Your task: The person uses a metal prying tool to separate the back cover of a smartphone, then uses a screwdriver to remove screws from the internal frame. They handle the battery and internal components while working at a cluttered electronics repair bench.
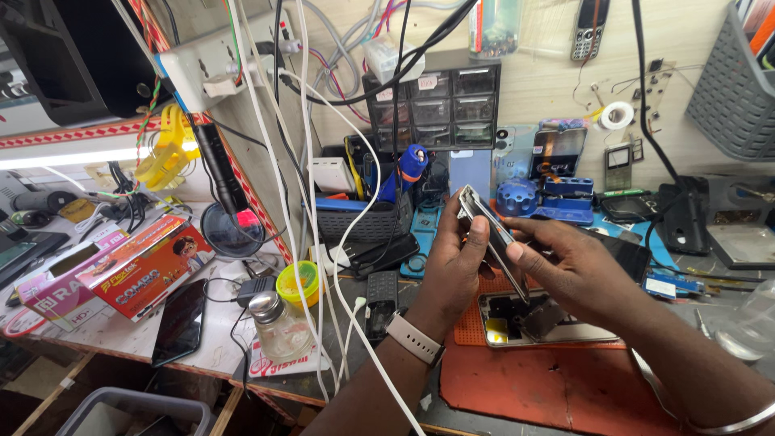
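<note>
My left hand (pixel 450 270) and my right hand (pixel 570 270) together hold a thin phone screen panel (pixel 484 222), seen edge-on and tilted above the bench. The left thumb presses its near face; the right fingertips pinch its lower edge. Below the hands an opened phone body (pixel 504 319) lies face up on an orange work mat (pixel 557 383). A pale watch band sits on my left wrist, a metal bangle on my right.
White and black cables (pixel 323 242) hang down left of my hands. A small glass jar (pixel 274 327), yellow tape roll (pixel 297 284), black phone (pixel 179 321) and coloured boxes (pixel 145 266) lie at left. A drawer cabinet (pixel 436 105) and blue tool holders (pixel 557 198) stand behind.
</note>
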